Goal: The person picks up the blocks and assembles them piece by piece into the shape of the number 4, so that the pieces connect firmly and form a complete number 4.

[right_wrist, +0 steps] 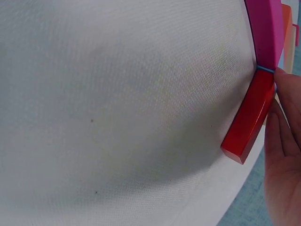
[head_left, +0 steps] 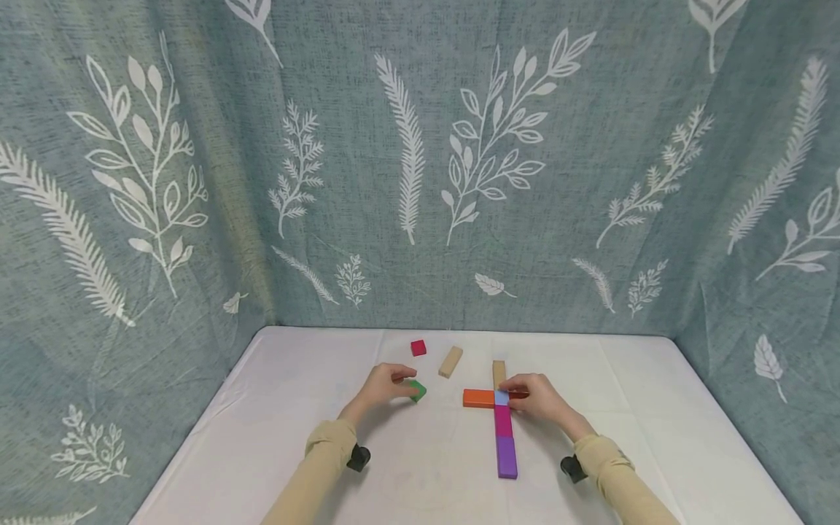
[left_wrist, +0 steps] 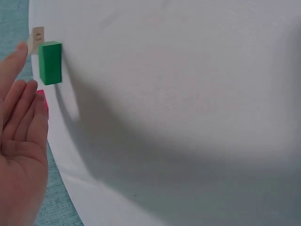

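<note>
My left hand (head_left: 391, 382) hovers just left of a small green block (head_left: 418, 391) on the white table (head_left: 295, 379). In the left wrist view its fingers (left_wrist: 21, 117) are straight and apart from the green block (left_wrist: 50, 62). My right hand (head_left: 534, 397) rests against a red block (head_left: 519, 394), the right arm of a flat cross of blocks. The cross also has an orange block (head_left: 478, 398), a light blue centre (head_left: 502, 397), a tan block (head_left: 499, 373), a magenta block (head_left: 502, 421) and a purple block (head_left: 507, 457). In the right wrist view, fingers (right_wrist: 282, 141) lie along the red block's (right_wrist: 249, 117) side.
A small red cube (head_left: 418, 348) and a loose tan block (head_left: 450, 362) lie behind the left hand. Leaf-patterned teal fabric (head_left: 420, 182) walls the table at the back and both sides. The white tablecloth reaches the front edge.
</note>
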Available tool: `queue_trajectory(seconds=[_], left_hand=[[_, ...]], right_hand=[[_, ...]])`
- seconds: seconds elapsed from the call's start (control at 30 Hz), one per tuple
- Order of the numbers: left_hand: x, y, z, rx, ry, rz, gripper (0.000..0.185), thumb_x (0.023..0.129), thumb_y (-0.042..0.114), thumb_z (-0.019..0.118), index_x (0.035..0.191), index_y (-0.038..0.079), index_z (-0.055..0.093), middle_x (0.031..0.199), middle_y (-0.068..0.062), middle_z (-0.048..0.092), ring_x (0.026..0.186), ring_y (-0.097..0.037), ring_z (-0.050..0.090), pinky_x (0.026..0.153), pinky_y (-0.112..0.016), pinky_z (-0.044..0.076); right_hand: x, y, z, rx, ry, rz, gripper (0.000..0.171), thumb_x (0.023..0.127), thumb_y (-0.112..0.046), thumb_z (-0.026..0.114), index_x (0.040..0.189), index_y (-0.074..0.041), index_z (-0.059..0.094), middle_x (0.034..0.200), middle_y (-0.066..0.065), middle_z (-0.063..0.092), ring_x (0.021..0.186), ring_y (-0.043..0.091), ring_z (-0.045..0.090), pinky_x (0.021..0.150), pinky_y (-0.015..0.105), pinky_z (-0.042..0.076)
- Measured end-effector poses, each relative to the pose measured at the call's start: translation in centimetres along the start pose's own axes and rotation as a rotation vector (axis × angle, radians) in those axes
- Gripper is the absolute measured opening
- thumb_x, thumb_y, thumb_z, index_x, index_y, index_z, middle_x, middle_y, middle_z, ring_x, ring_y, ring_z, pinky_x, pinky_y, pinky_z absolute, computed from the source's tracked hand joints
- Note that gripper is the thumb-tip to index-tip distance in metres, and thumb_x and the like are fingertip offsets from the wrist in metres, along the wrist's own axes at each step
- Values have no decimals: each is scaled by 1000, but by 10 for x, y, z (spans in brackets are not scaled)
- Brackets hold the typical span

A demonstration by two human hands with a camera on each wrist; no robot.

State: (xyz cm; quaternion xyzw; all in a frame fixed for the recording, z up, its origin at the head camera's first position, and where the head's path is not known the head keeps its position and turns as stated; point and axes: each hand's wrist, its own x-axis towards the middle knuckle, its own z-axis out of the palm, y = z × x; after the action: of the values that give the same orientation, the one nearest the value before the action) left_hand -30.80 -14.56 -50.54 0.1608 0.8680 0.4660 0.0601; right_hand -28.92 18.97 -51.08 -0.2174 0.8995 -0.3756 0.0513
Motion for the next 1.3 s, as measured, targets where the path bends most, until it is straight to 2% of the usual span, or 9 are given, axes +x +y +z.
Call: queue_trajectory(seconds=[0.47,1.3], left_hand=[[-2,-11,10,24,19,-3,38,75,5,78,109,-7,66,111,-21,67,106,-33,64,91,-37,52],[-1,-13,15,50,50,0,36,73,8,80,105,-4,69,107,-17,69,100,-28,66,90,-37,53]], right_hand=[[1,0,-1,6,-9,-4,28,83,2,67,111,3,67,109,18,69,103,33,65,86,41,54],[-1,0,0,10,3,19,28,82,2,68,109,2,68,108,18,69,102,32,65,86,40,54]])
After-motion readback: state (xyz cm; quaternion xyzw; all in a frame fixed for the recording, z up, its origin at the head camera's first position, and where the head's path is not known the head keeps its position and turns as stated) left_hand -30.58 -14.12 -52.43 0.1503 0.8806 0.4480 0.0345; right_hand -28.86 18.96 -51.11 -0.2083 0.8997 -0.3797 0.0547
